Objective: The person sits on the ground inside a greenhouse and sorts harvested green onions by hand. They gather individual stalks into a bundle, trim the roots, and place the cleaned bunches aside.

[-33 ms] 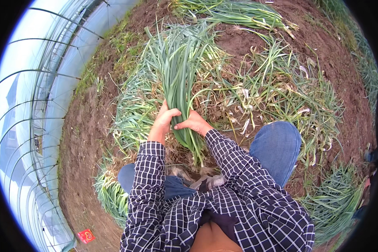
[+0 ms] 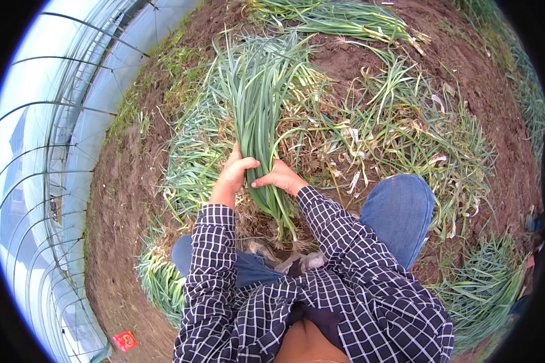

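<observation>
A bunch of long, flat-leaved, leek-like greens [image 2: 257,118] is held between my two hands, leaf tips pointing away from me and pale root ends toward my lap. My left hand [image 2: 231,175] grips its left side, thumb laid across the leaves. From the right, my right hand [image 2: 280,177] closes round the same stretch, its thumb near the left one. The fingers behind the leaves are hidden. Beneath and beyond the bunch lies a heap of similar greens [image 2: 194,145], with dry brown roots among them.
Loose leaves and peelings [image 2: 406,139] litter the soil to the right. More greens lie in a far pile [image 2: 345,21], a near-right pile [image 2: 481,290] and a near-left pile [image 2: 163,281]. My bent knee [image 2: 399,218] is at right. A plastic-sheeted hoop frame [image 2: 60,151] and a red packet [image 2: 125,340] are left.
Very little differs. My left hand has shifted slightly to the left, and the root ends of the bunch have moved slightly right. Both hands keep their hold.
</observation>
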A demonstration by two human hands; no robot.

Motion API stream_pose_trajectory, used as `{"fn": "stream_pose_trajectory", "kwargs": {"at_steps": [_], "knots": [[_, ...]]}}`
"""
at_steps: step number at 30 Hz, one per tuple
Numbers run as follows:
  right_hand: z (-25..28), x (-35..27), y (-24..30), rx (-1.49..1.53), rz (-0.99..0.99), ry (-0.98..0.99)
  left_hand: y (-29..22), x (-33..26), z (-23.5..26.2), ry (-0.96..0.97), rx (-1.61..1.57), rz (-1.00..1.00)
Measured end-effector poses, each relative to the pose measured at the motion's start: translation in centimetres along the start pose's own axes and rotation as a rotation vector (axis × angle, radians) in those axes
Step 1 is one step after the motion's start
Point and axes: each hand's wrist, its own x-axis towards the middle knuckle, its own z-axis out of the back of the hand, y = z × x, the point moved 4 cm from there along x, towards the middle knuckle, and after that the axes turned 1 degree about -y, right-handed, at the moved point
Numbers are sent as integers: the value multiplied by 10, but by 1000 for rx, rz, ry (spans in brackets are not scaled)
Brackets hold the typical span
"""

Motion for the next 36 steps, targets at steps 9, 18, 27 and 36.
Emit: {"fn": "stream_pose_trajectory", "kwargs": {"at_steps": [9, 18, 27, 36], "knots": [[-30, 11, -3, -516, 67, -88, -49, -10, -20, -292, 887, -367], [-58, 5, 45, -980, 3, -64, -32, 7, 25, -280, 171, -194], [-4, 4, 147, -1328, 121, -57, -30, 4, 20, -204, -31, 23], [37, 39, 156, -729, 420, -279, -34, 7, -5, -80, -75, 46]]}}
